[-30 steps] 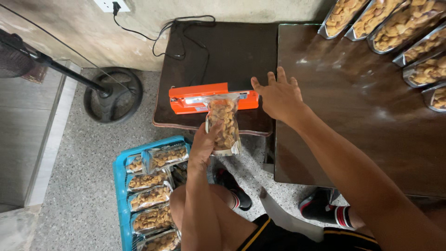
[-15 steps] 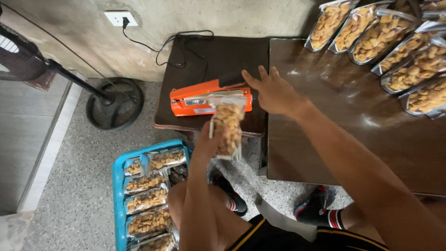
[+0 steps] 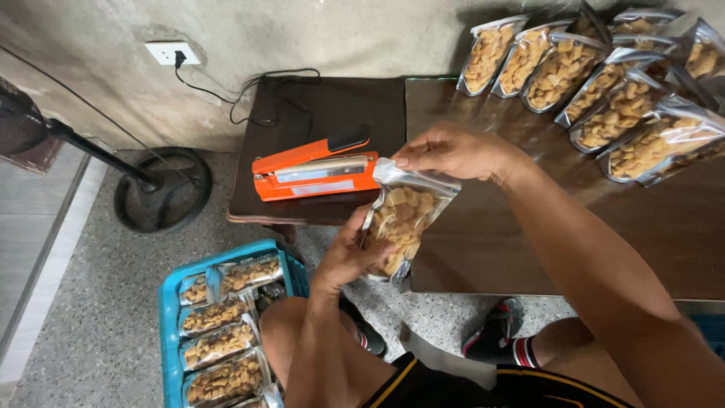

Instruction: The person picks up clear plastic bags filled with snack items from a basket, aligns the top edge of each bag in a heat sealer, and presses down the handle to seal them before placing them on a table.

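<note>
the snack pouch (image 3: 402,221) has come away from the orange heat sealer (image 3: 316,168) and now hangs just right of it, over the worktop (image 3: 491,249) edge. the right hand (image 3: 453,151) has moved onto its top, fingers (image 3: 411,160) pinched shut on the clear upper edge. the left hand (image 3: 349,255) cups its lower part from below, fingers curled around it. filled pouches (image 3: 596,83) lie beyond the right hand; a blue crate (image 3: 170,302) with more sits below the left.

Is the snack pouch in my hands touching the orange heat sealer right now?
Cannot tell. In the head view the pouch top overlaps the sealer end, with no clear gap or contact.
</note>
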